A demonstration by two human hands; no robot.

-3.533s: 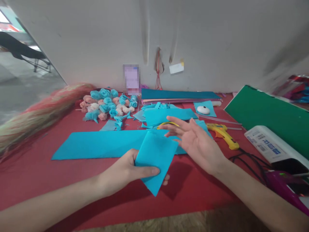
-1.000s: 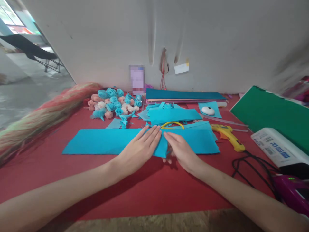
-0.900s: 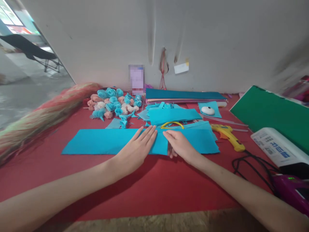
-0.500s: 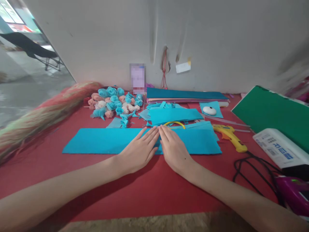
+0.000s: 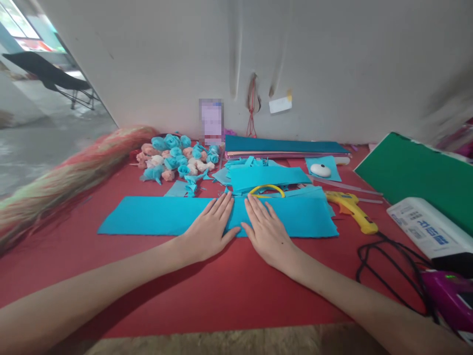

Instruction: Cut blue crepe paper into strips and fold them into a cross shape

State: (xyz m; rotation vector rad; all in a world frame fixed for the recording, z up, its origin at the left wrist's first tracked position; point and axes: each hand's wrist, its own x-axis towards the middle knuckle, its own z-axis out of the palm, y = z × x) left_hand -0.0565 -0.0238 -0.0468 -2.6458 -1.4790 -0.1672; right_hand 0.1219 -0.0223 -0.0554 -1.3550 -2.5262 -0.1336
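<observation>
A long folded strip of blue paper [image 5: 148, 216] lies across the red table. Both palms rest flat on its middle: my left hand [image 5: 210, 228] left of centre, my right hand [image 5: 268, 231] just right of it, with a narrow gap between them. The fingers of each hand are stretched out, and neither hand holds anything. Just behind my fingertips are a yellow ring handle [image 5: 269, 188] and a smaller blue paper piece [image 5: 266, 178]. What the yellow handle belongs to is hidden by paper.
Blue, pink and white paper flowers [image 5: 173, 158] sit at the back left. On the right are a yellow glue gun [image 5: 353, 212] with a black cable, a white box [image 5: 428, 229], a green board [image 5: 417, 172] and a purple device [image 5: 445, 296].
My hands have moved apart, the left one to the left and the right one slightly to the right. Their fingertips, which were touching, are now separated.
</observation>
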